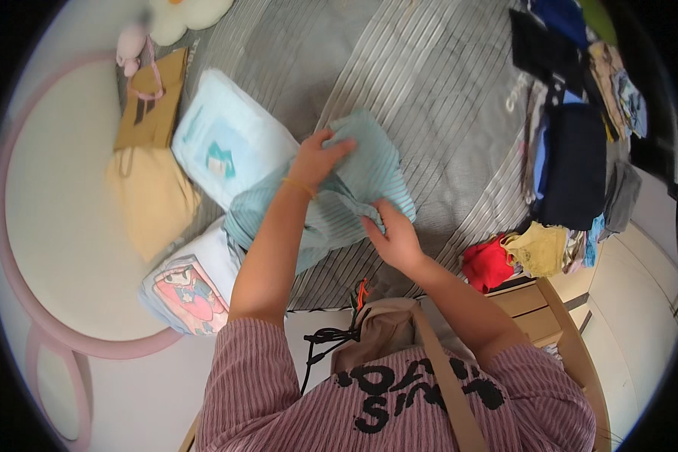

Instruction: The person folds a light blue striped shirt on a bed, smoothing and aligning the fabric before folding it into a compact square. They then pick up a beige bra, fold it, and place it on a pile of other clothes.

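A teal garment with thin stripes (367, 152) lies partly bunched on the grey bedding in front of me. My right hand (394, 236) pinches a gathered edge of it between thumb and fingers. On its upper part rests my left hand (319, 157), thumb stretched out over the cloth; whether its fingers grip the fabric is not plain. Under and beside the garment lies a folded white and pale blue item with a teal print (231, 135). Below that, a folded white item with a pink cartoon print (189, 294) is partly covered by the teal cloth and my left forearm.
Folded dark clothes (573, 164) are stacked at the right, with red cloth (487, 263) and yellow cloth (537, 246) near the bed's edge. A brown paper bag (152, 107), a beige cloth (152, 195) and a pink-rimmed round headboard (62, 198) stand left. Black cords (330, 337) hang before me.
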A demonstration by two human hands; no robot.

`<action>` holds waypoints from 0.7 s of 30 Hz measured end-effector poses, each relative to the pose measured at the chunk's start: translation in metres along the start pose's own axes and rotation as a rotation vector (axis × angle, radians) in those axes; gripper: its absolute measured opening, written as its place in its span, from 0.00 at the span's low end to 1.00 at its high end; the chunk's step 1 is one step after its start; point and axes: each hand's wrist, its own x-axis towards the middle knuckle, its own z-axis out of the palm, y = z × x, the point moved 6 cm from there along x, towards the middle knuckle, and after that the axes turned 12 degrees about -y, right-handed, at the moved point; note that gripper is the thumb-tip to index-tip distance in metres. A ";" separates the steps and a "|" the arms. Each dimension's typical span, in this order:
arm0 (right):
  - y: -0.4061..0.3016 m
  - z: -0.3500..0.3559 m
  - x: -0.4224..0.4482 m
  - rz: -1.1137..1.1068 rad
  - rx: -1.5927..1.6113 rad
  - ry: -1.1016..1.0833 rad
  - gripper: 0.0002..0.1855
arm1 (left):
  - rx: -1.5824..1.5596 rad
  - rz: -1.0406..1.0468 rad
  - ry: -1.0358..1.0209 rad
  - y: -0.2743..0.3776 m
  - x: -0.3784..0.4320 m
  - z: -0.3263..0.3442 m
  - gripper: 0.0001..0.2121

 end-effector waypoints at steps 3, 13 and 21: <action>-0.020 0.031 0.005 -0.012 0.057 -0.110 0.16 | 0.017 -0.046 0.194 -0.011 -0.027 -0.034 0.32; 0.032 0.154 0.039 0.031 -0.121 -0.357 0.23 | 0.897 0.430 0.624 -0.087 -0.051 -0.055 0.32; 0.095 0.014 0.002 0.139 -0.124 0.457 0.21 | 1.048 0.141 0.499 -0.087 -0.031 -0.014 0.39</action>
